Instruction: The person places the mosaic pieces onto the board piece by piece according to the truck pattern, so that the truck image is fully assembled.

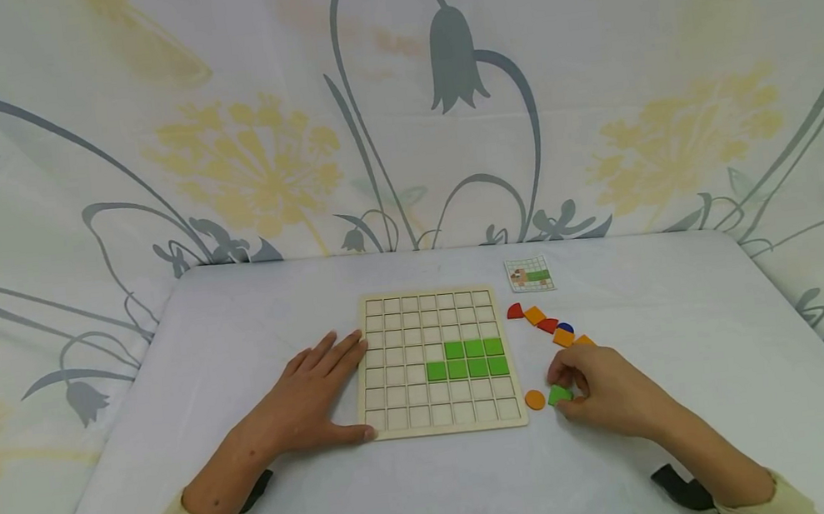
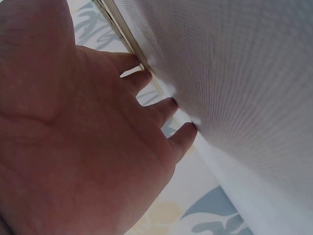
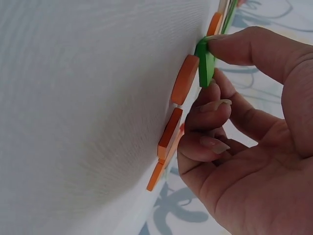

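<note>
my right hand [image 1: 607, 391] pinches a green piece [image 1: 559, 394] half hidden by fingers, left hand [image 1: 314, 397] lies flat and relaxed against the grid board [image 1: 445, 429], wrist views mostly blurry white surface

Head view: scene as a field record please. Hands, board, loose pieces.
left hand: flat on table, fingers straight, touching grid board's left edge
right hand: pinches green piece at table level
grid board: wooden, seven green tiles seated in two rows
loose pieces: orange disc beside the green piece; red, orange, blue shapes right of board
card: behind the pieces
</note>
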### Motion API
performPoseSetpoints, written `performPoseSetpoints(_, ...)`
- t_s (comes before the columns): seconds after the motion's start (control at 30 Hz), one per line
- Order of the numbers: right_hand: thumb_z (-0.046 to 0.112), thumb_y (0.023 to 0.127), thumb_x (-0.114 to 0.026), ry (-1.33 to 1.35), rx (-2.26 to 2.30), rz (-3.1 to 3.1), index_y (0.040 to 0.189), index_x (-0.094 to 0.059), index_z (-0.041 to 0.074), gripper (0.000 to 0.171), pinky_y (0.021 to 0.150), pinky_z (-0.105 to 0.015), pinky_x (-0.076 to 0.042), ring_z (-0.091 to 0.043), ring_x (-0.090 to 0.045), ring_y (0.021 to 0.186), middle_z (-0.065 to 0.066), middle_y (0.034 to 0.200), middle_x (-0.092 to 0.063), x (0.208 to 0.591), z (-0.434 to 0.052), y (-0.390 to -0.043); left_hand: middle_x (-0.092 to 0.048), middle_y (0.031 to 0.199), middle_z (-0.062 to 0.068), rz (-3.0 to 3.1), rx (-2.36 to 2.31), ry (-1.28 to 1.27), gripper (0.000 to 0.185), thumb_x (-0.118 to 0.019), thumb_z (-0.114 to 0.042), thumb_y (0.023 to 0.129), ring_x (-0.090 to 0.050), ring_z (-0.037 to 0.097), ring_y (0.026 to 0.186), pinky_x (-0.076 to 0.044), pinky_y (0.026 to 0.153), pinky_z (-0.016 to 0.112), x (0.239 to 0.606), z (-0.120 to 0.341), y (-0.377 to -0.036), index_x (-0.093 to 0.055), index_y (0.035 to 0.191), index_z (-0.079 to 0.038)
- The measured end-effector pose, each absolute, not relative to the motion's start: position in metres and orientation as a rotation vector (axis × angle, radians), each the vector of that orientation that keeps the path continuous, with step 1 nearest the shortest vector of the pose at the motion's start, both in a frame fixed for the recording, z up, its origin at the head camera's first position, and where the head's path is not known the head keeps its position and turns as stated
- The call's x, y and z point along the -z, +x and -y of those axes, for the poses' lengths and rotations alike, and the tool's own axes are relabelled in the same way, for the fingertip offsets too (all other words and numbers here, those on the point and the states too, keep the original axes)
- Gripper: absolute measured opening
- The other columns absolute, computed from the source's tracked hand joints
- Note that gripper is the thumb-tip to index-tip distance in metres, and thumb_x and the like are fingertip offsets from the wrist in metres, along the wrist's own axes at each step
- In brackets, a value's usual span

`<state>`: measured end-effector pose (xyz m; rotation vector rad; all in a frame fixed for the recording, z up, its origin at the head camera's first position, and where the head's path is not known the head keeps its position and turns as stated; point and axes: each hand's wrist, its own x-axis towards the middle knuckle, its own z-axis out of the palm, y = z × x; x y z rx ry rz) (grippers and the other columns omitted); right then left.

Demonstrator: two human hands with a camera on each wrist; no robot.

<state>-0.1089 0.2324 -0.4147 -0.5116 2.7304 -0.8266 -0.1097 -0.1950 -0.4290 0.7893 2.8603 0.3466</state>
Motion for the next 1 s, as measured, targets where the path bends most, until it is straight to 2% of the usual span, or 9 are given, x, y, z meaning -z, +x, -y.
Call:
performPoseSetpoints(0.37, 0.001, 0.084, -0.084, -0.589, 0.845, -2.718, 0.090, -0.068, 0.018, 0.024, 0.063, -0.024, -0.046, -0.010, -0.052, 0.071, 0.008, 0.075, -0.056, 0.412, -0.232, -0.112, -0.022, 0.177, 0.006, -2.856, -0.344, 0.784, 0.116, -0.078, -0.070, 0.085, -0.017, 0.039, 0.162, -0.025, 0.125, 0.063, 0.429, 0.195, -0.110, -0.027, 0.170, -0.011)
performPoseSetpoints(0.57, -0.003, 0.082, -0.080, -0.677, 0.877, -2.739, 0.088, -0.068, 0.019, 0.026, 0.064, -0.024, -0.047, -0.010, -0.053, 0.072, 0.009, 0.075, -0.056, 0.409, -0.223, -0.118, -0.023, 0.176, 0.006, -2.864, -0.339, 0.794, 0.115, -0.078, -0.071, 0.084, -0.019, 0.040, 0.162, -0.027, 0.124, 0.063, 0.429, 0.195, -0.110, -0.028, 0.169, -0.011)
performPoseSetpoints(0.83, -0.002, 0.087, -0.080, -0.702, 0.963, -2.720, 0.094, -0.068, 0.014, 0.022, 0.069, -0.025, -0.051, -0.014, -0.057, 0.076, 0.008, 0.081, -0.061, 0.404, -0.196, -0.130, -0.024, 0.176, 0.007, -2.863, -0.347, 0.797, 0.115, -0.078, -0.071, 0.084, -0.019, 0.041, 0.162, -0.027, 0.124, 0.064, 0.429, 0.195, -0.110, -0.028, 0.169, -0.010)
performPoseSetpoints(1.0, -0.004, 0.090, -0.074, -0.765, 1.009, -2.716, 0.098, -0.069, 0.011, 0.017, 0.070, -0.026, -0.051, -0.013, -0.057, 0.077, 0.009, 0.084, -0.062, 0.404, -0.175, -0.141, -0.024, 0.176, 0.006, -2.864, -0.347, 0.795, 0.115, -0.077, -0.071, 0.084, -0.019, 0.040, 0.162, -0.027, 0.124, 0.063, 0.429, 0.195, -0.110, -0.028, 0.169, -0.011)
